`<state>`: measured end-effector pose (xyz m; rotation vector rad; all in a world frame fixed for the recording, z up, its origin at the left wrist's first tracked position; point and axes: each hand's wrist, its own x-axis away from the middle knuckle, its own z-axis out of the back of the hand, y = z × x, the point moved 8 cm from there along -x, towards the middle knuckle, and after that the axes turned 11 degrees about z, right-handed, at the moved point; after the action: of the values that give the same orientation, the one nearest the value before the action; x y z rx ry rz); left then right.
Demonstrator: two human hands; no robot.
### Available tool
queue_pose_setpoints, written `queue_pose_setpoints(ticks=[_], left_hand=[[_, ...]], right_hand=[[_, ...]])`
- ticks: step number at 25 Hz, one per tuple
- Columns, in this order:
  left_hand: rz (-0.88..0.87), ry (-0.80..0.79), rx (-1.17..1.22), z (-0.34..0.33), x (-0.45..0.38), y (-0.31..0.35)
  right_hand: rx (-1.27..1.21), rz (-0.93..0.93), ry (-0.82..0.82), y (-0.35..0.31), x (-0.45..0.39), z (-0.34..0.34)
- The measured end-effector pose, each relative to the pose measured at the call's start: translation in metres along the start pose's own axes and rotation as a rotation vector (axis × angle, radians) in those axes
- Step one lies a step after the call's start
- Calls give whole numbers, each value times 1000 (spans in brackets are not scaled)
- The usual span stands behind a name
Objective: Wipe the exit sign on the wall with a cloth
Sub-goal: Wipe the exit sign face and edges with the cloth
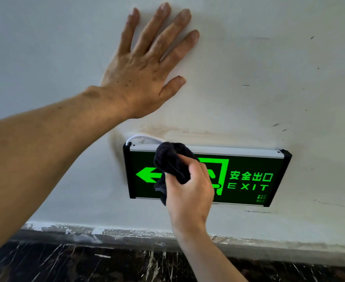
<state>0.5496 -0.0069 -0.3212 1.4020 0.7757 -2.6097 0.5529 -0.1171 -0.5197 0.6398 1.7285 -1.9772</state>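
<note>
A black exit sign (249,180) with a green arrow, a running-figure symbol and the word EXIT hangs low on the white wall. My right hand (190,192) is shut on a bunched dark cloth (171,161), which presses on the sign's left half and covers part of the arrow and symbol. My left hand (145,66) lies flat on the wall above the sign, its fingers spread, holding nothing.
The white wall (269,78) has scuff marks and a smear just above the sign. A thin white cable (139,136) loops out at the sign's top left corner. Below runs a paint-splashed grey skirting (86,235), then a dark marbled floor (65,263).
</note>
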Motion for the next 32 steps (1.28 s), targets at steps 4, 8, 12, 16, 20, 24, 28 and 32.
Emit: queue_pose_setpoints(ticks=[4,8,12,16,20,24,28,32], left_hand=[[1,1,-6,0,0,0],[-2,6,-6,-1,0,0],[-5,14,-2,0,0,0],[1,22,-5,-1,0,-2],[10,27,-12,-3,1,0],[16,37,-5,-3,0,-2],[8,36,-15,-3,1,-1],[8,47,-16,-3,1,-1]], right_hand=[[-21,12,-43,-11,8,-26],[24,81,-53,-29,15,-45],[56,118,-102,-38,22,-65],[111,123,-156,-35,34,-76],[171,127,-224,-23,50,-81],[181,88,-275,-10,57,-79],[143,32,-192,8,53,-59],[196,37,-139,28,45,-26]])
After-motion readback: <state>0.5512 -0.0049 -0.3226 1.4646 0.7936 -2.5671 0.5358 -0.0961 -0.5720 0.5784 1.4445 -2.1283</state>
